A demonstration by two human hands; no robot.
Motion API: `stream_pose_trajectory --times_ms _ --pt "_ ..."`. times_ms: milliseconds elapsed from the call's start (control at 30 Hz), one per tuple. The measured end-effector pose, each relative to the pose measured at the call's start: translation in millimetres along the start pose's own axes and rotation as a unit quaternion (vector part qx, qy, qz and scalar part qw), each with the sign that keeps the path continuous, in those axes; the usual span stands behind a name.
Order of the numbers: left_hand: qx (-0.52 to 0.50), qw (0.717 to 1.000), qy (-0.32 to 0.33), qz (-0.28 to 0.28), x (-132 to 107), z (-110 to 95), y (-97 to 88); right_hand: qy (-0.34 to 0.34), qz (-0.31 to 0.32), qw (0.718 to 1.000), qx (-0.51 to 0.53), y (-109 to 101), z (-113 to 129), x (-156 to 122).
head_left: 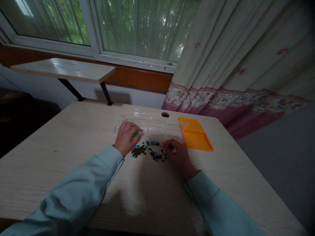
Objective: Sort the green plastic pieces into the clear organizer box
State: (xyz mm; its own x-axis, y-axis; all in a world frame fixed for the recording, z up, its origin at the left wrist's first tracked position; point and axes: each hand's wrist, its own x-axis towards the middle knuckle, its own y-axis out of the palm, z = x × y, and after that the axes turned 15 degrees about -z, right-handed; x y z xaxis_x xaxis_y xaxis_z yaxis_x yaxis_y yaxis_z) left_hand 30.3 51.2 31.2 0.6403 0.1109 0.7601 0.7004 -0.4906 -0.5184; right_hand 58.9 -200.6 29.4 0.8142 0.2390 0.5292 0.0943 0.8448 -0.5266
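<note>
My left hand (pixel 127 137) is over the left part of a clear plastic compartment box (pixel 157 131), its fingers closed around small green pieces (pixel 136 133). My right hand (pixel 178 156) is curled at the right side of a loose ring of small coloured pieces (pixel 157 158), thumb and index finger near its edge. Something dark brown (pixel 172 148), like more of the small pieces, shows within its curled fingers. Left of the ring lies a heap of mostly brown pieces (pixel 139 150) with some blue and green among them.
An orange tray (pixel 197 135) lies to the right of the clear box, partly under its edge. Behind the box is a round cable hole (pixel 165 114) in the wooden table (pixel 73 137). A raised shelf (pixel 66 70) stands at the back left, and a curtain (pixel 221 75) hangs at the right.
</note>
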Motion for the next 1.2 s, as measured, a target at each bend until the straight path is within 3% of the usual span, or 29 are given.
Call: stream_pose_trajectory --times_ms 200,367,533,800,1067,1200 --pt "-0.126 0.979 0.102 0.121 -13.2 -41.1 3.4 -0.074 -0.014 0.997 0.026 6.4 22.4 -9.0" --pt "-0.184 0.963 0.110 0.162 -16.7 -48.3 5.3 -0.112 -0.033 0.992 0.037 8.4 28.4 -14.4" --pt "-0.197 0.960 0.112 0.167 -14.2 -43.8 4.1 -0.103 -0.024 0.994 0.042 8.6 25.0 -14.3" --pt "-0.176 0.969 0.119 0.126 -14.8 -37.3 3.0 -0.084 -0.001 0.996 0.040 9.7 18.2 -11.7" --pt "-0.202 0.964 0.124 0.120 -12.5 -36.4 3.9 -0.103 0.034 0.993 0.045 9.8 14.1 -10.7" --pt "-0.213 0.963 0.097 0.132 -14.4 -34.8 7.6 -0.126 0.013 0.991 0.033 8.8 14.1 -10.4"
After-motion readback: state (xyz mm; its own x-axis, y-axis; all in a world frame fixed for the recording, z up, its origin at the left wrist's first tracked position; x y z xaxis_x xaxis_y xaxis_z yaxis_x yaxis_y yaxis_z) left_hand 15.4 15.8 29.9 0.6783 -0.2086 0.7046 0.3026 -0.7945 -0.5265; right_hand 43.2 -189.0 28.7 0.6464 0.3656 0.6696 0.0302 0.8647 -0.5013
